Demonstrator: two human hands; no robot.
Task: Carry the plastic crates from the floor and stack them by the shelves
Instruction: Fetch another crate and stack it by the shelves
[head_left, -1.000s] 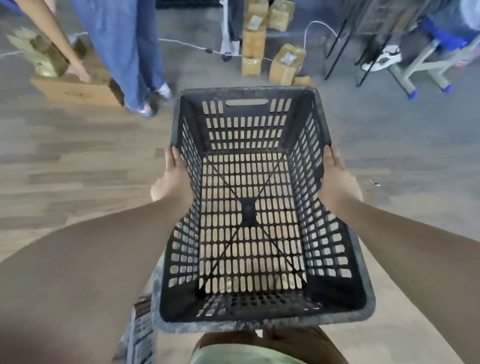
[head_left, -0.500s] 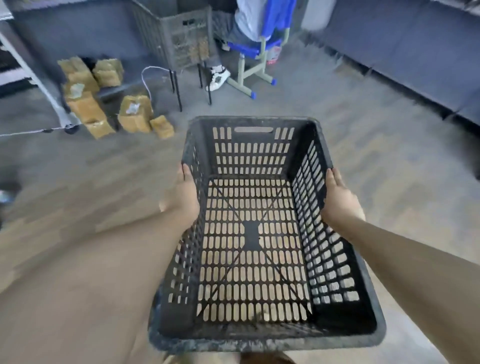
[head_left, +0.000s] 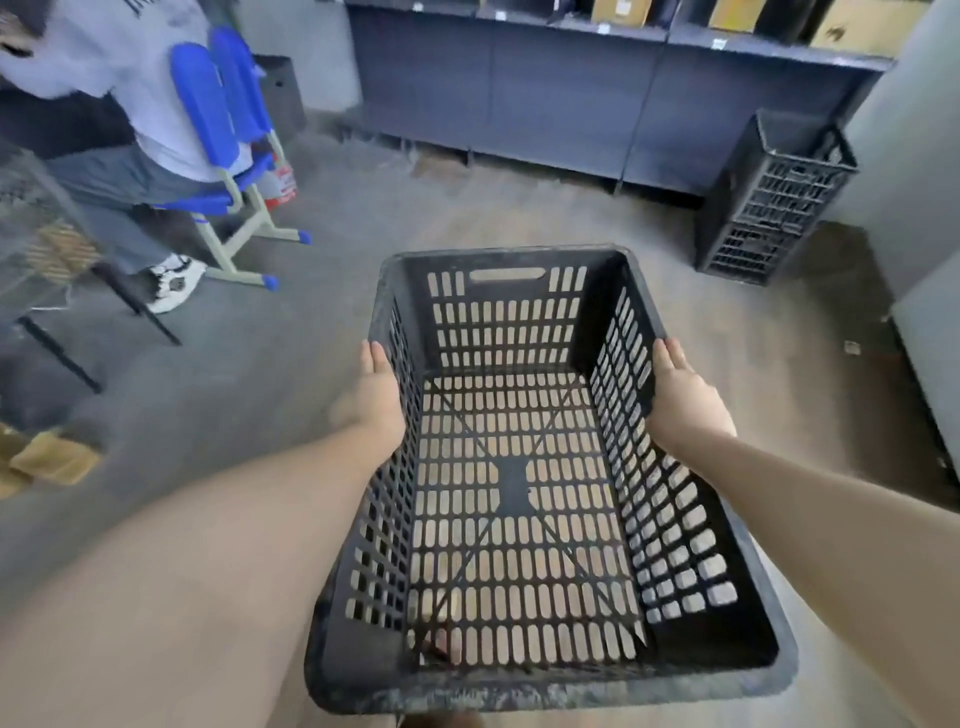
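Ahead now, shelves (head_left: 613, 98), stacked crates (head_left: 769, 202)

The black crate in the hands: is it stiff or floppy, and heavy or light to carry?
Probably stiff: the black crate keeps its square shape though the left hand and right hand only press its side walls. Likely light for its size: it is empty, with slotted walls and floor.
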